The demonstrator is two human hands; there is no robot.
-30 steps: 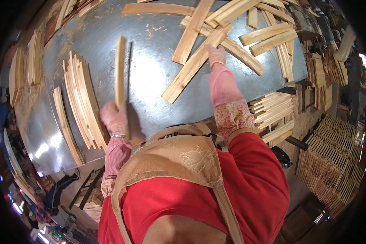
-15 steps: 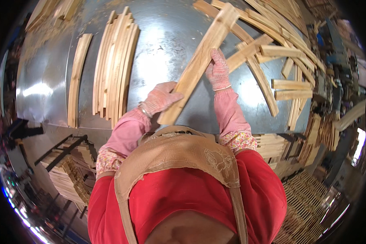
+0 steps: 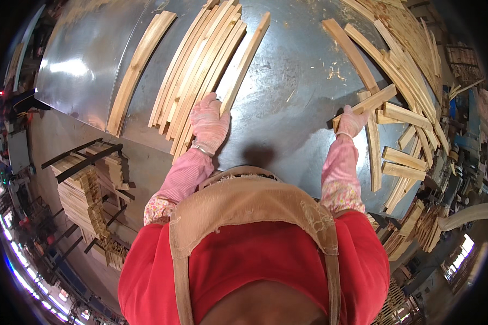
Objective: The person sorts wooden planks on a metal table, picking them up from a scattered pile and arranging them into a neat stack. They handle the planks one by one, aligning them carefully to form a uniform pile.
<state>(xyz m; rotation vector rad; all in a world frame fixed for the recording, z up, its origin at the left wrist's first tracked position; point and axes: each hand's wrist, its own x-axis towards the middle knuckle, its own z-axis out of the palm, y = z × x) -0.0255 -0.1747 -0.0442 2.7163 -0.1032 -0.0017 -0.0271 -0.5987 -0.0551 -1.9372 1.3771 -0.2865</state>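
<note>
My left hand, in a pink knit glove, closes round the near end of a narrow wooden strip that stands on its edge on the metal tabletop. Just left of that strip lies a row of similar wooden strips, side by side, and the hand partly covers their near ends. Over on the right, my right hand, gloved alike, grips the near end of a shorter wooden piece, which slants across another strip. Its fingertips are partly hidden.
A single strip lies left of the row. Loose strips pile up at the right beside a rough board. Below the table's left edge, a dark metal rack holds stacked strips. Wood chips dot the tabletop.
The strip held in both hands has moved left beside the row and turned onto its edge. My right hand has left it and taken hold of a shorter piece at the right.
</note>
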